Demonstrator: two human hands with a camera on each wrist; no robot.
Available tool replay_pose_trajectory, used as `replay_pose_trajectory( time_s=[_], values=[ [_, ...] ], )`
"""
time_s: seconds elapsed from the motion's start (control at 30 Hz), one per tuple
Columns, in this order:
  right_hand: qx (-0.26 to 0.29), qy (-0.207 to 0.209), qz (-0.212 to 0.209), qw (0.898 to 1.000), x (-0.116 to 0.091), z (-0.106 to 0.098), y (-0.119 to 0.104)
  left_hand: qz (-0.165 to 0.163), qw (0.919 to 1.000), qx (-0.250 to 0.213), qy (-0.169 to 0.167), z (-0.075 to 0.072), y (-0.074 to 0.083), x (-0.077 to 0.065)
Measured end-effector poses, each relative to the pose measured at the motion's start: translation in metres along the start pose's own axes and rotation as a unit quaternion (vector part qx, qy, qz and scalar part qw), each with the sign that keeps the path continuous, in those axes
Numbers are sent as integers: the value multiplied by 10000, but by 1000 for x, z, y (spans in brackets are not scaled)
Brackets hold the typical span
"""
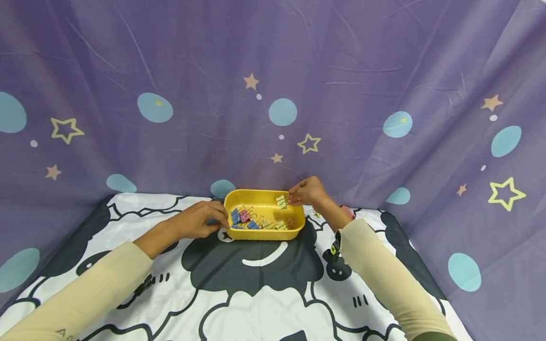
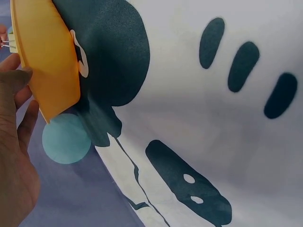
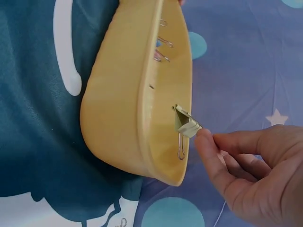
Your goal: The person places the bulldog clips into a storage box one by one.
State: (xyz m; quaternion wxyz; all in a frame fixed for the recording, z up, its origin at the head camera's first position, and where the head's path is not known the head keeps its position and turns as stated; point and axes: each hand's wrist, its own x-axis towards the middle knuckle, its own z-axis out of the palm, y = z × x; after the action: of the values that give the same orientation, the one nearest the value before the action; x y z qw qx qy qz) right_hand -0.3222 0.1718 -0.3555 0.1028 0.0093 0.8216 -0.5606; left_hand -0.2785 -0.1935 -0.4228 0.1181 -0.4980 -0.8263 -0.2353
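Note:
A yellow tray holds several binder clips, among them a blue clip, a pink clip and a pale yellow clip. My left hand grips the tray's left end, thumb at the rim in the left wrist view. Over the tray's right end, my right hand pinches another pale yellow binder clip by one wire handle between thumb and forefinger. That clip's other handle hangs down inside the tray wall. From the right wrist, most of the tray's contents are hidden behind its side.
A pale clip lies just right of the tray. Partly covered by the right forearm is a pink object, its kind unclear. The tray stands on a black-and-white patterned cloth, close to a purple curtain behind it.

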Motion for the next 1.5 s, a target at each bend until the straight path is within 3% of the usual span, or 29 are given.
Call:
replay_pose_trajectory(
  time_s=[0.3,0.6,0.9,1.2,1.5],
  values=[
    [-610,151,-287,9976,3,21,4,25,9999,-25,-156,0,-2,1],
    [-868,133,-610,9943,6,38,3,-21,9999,-17,-152,-2,-3,0],
    [-1391,87,-680,9879,8,56,-3,-62,9998,-70,-183,-5,0,-1],
    [-1427,-13,-673,9875,10,69,-6,-23,9998,-89,-152,-5,1,0],
    [-1576,138,-708,9849,16,82,-1,-24,9999,-40,-129,-3,1,-1]
  ],
)
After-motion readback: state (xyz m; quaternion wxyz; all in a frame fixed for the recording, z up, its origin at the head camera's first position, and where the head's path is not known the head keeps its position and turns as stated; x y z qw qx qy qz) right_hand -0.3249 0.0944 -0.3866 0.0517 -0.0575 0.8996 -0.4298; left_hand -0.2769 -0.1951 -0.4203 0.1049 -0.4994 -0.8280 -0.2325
